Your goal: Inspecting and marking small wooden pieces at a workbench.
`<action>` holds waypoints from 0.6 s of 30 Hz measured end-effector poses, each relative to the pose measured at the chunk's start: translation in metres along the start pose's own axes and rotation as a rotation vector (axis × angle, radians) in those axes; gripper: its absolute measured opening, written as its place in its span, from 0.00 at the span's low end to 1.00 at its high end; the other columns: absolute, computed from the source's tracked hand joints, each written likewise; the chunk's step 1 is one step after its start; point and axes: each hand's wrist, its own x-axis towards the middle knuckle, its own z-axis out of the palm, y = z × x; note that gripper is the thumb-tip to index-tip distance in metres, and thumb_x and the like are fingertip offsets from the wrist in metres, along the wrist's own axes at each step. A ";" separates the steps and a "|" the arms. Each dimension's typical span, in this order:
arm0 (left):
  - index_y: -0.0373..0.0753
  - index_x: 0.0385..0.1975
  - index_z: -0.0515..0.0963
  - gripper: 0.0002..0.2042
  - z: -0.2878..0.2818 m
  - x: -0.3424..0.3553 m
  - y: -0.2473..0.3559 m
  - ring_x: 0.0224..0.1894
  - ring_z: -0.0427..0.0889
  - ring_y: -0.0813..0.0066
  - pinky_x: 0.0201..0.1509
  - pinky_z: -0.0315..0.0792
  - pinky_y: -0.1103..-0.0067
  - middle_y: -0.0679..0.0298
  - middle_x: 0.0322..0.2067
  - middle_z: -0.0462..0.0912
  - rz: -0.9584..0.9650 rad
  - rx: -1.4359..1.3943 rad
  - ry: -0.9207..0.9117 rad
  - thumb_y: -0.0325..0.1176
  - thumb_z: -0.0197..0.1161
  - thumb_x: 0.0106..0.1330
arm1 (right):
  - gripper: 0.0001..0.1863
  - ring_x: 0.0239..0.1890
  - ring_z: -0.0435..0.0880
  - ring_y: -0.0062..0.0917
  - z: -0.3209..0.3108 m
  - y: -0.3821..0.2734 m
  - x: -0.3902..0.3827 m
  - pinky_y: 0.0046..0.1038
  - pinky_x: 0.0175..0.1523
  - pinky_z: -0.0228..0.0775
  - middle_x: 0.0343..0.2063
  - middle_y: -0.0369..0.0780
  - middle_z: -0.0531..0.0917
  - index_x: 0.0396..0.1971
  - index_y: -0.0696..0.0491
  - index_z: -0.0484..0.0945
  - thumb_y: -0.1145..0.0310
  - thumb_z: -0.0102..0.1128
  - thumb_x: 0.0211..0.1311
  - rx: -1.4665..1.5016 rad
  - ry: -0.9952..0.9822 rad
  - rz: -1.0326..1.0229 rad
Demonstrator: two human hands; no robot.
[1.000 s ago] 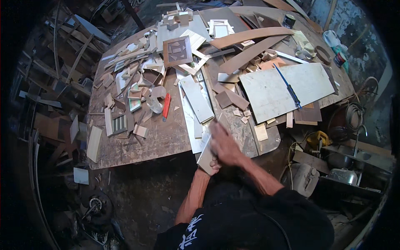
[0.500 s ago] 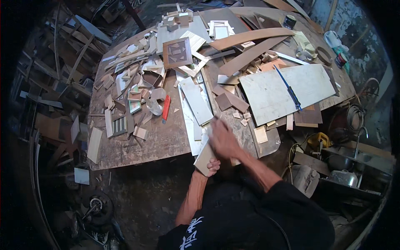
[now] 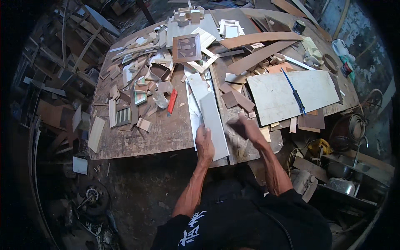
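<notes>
At the near edge of the table, a long pale grey board slants away from me, overlapping another pale board beneath its far end. My left hand grips its left edge, closed on it near the front. To its right, my right hand is over the table, apart from the board and smeared by motion. Its fingers do not show clearly, nor whether a dark shape beside them is held. Just beyond it lie brown wood blocks. A red-handled tool rests to the left.
Wood offcuts crowd the left and far table, with a brown framed panel among them. On the right, a blue hacksaw-like tool lies on a large white panel. Curved brown strips stretch behind. A metal sink stands lower right.
The board has gone from tilted up near my body to lying farther over the table. My right hand has left it and moved right; my left hand now grips its left edge.
</notes>
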 end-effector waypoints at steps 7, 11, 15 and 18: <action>0.28 0.61 0.58 0.26 0.013 0.002 0.030 0.54 0.72 0.47 0.57 0.66 0.65 0.39 0.55 0.68 -0.139 0.204 0.078 0.37 0.53 0.69 | 0.19 0.23 0.77 0.30 0.025 -0.007 -0.023 0.33 0.32 0.69 0.20 0.43 0.81 0.30 0.61 0.80 0.58 0.56 0.61 -0.001 -0.090 -0.122; 0.31 0.63 0.57 0.30 -0.016 -0.002 0.048 0.55 0.71 0.45 0.59 0.64 0.59 0.41 0.54 0.68 -0.117 0.600 0.011 0.34 0.60 0.63 | 0.11 0.27 0.81 0.43 0.007 0.018 -0.014 0.41 0.32 0.71 0.24 0.49 0.82 0.33 0.53 0.82 0.62 0.58 0.57 -0.488 0.037 -0.346; 0.40 0.64 0.59 0.35 -0.047 0.024 0.098 0.58 0.71 0.50 0.60 0.59 0.48 0.44 0.54 0.69 0.646 1.245 -0.050 0.34 0.66 0.54 | 0.11 0.26 0.82 0.43 -0.010 0.015 -0.010 0.42 0.31 0.72 0.22 0.47 0.81 0.40 0.48 0.78 0.66 0.58 0.56 -0.699 -0.152 -0.520; 0.39 0.50 0.71 0.21 -0.059 0.052 0.103 0.35 0.83 0.49 0.39 0.74 0.57 0.50 0.27 0.82 0.227 1.268 -0.811 0.34 0.64 0.55 | 0.15 0.33 0.82 0.41 -0.010 0.009 -0.007 0.40 0.35 0.74 0.30 0.46 0.83 0.44 0.48 0.76 0.70 0.59 0.54 -0.688 -0.234 -0.531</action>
